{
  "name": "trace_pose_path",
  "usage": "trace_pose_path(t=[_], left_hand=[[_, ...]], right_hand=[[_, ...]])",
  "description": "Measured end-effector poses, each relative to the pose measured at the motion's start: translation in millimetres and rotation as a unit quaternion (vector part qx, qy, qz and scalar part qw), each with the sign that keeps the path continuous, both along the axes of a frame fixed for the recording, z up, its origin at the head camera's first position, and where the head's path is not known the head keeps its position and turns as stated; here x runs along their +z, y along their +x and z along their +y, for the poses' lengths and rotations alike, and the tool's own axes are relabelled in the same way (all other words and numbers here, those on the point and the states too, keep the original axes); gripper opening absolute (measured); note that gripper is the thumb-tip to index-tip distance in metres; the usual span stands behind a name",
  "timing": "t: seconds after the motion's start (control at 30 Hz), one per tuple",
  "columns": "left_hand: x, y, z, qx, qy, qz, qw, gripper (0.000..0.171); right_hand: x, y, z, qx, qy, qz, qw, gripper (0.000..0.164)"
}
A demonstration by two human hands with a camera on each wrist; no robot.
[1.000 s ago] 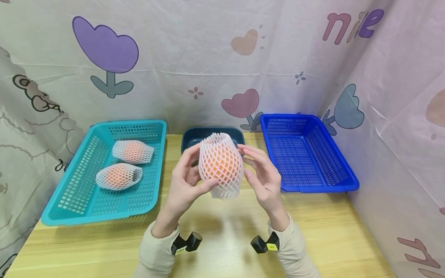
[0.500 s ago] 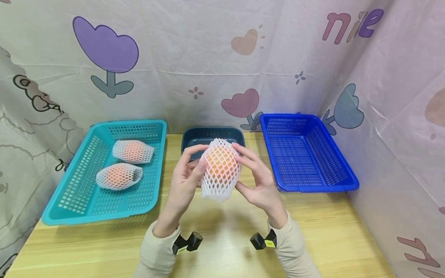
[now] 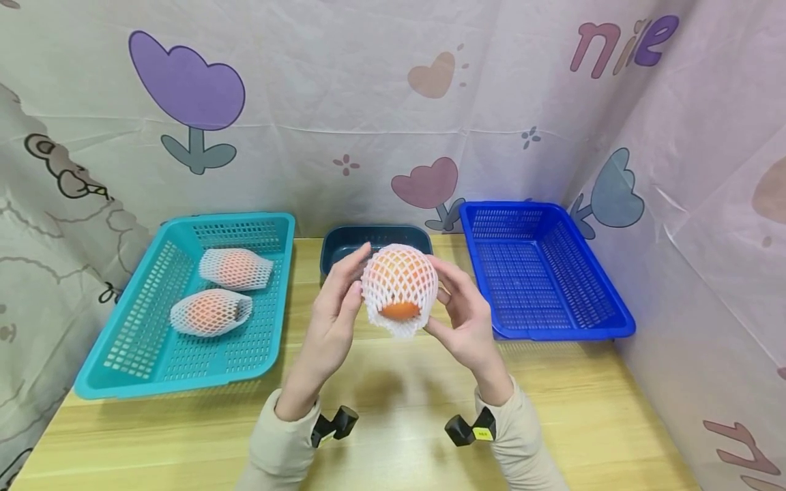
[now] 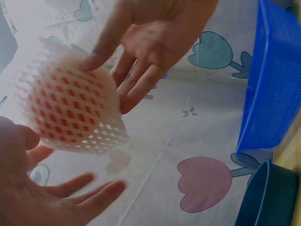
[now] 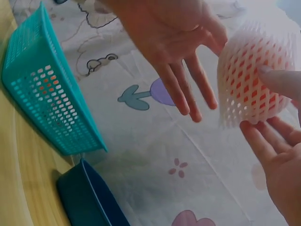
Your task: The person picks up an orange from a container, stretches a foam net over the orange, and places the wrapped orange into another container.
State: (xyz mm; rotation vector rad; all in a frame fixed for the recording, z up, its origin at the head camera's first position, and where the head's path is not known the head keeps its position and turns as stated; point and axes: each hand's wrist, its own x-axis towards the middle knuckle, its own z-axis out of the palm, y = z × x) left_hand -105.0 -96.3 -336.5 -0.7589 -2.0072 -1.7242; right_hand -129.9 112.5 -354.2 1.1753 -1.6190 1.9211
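A round orange fruit (image 3: pixel 402 276) in a white foam net sleeve is held up above the table, between both hands. Bare orange skin shows at the sleeve's opening, which faces the head camera. My right hand (image 3: pixel 467 324) pinches it from the right; in the right wrist view its thumb lies on the net (image 5: pixel 256 80) with fingertips beneath. My left hand (image 3: pixel 331 324) is at the left side, thumb against the net, and its other fingers (image 5: pixel 176 92) extend straight and apart from the fruit. Two more netted fruits (image 3: pixel 236 268) lie in the turquoise basket (image 3: pixel 282 300).
A blue basket (image 3: pixel 522 279) stands at the right on the wooden table (image 3: pixel 393 423). A small dark teal bin (image 3: pixel 331 240) sits at the back middle, partly hidden behind the fruit and left hand. A printed curtain (image 3: pixel 344 88) closes off the back and sides.
The netted fruit has been turned between the hands, so the sleeve's opening now faces the head camera. The left thumb has shifted from the net's front to its left side.
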Motion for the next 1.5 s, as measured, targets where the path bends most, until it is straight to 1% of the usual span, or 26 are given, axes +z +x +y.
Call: trace_pose_path(t=[0.07,0.13,0.2,0.23,0.3,0.43,0.53,0.6,0.63,0.77,0.87,0.97,1.03,1.13,1.27,1.4,1.5], left_hand=[[-1.1,-1.7,2,0.01,0.01,0.036,0.9992,0.049],[-1.6,-3.2,4,0.019,0.015,0.064,0.9977,0.048],[-1.5,-4.0,6,0.017,0.019,0.081,0.9964,0.047],[-1.3,-3.8,7,0.017,0.016,0.083,0.9962,0.047],[-0.7,-1.8,8,0.01,0.01,0.07,0.9974,0.048],[0.1,3.2,9,-0.019,0.008,0.029,0.9993,0.052],[-1.6,3.6,10,-0.028,-0.005,0.02,0.9994,0.067],[-3.8,3.4,11,-0.022,-0.02,0.02,0.9993,0.081],[-4.8,3.6,11,-0.019,-0.027,0.018,0.9993,0.085],[-7.6,4.8,11,-0.014,-0.03,-0.005,0.9994,0.092],[-7.9,5.3,12,-0.01,-0.027,-0.019,0.9994,0.089],[-7.7,5.4,13,-0.008,-0.019,-0.025,0.9995,0.088],[-7.5,4.9,12,-0.015,-0.007,-0.029,0.9994,0.089],[-8.0,3.7,12,-0.035,0.015,-0.036,0.9986,0.092],[-7.4,2.8,11,-0.059,0.042,-0.048,0.9963,0.096],[-5.2,2.9,10,-0.068,0.055,-0.047,0.995,0.099],[-3.8,3.0,10,-0.068,0.059,-0.043,0.995,0.1]], right_hand=[[1.3,1.3,0,0.009,-0.001,-0.028,1.0,0.067],[2.6,2.9,0,0.015,0.002,-0.062,0.998,0.068],[4.1,4.6,0,0.019,0.009,-0.094,0.995,0.069],[4.7,5.3,0,0.019,0.012,-0.109,0.994,0.069],[5.5,6.6,-1,0.018,0.018,-0.132,0.991,0.07],[7.2,8.9,-2,0.016,0.021,-0.158,0.987,0.07],[8.4,11.0,-3,0.015,0.02,-0.174,0.984,0.068],[8.9,12.4,-3,0.011,0.02,-0.185,0.983,0.067],[9.0,13.1,-4,0.008,0.021,-0.189,0.982,0.067],[8.8,15.1,-5,-0.001,0.019,-0.199,0.98,0.066],[7.6,15.4,-6,0.002,0.015,-0.197,0.98,0.068],[6.6,15.2,-8,0.005,0.015,-0.194,0.981,0.069],[5.8,14.9,-8,0.006,0.012,-0.191,0.981,0.068],[4.8,14.6,-9,0.005,0.008,-0.186,0.983,0.069],[4.7,14.2,-8,0.014,0.0,-0.179,0.984,0.071],[4.8,13.8,-7,0.019,-0.006,-0.184,0.983,0.073],[5.1,13.5,-6,0.022,-0.009,-0.188,0.982,0.074]])
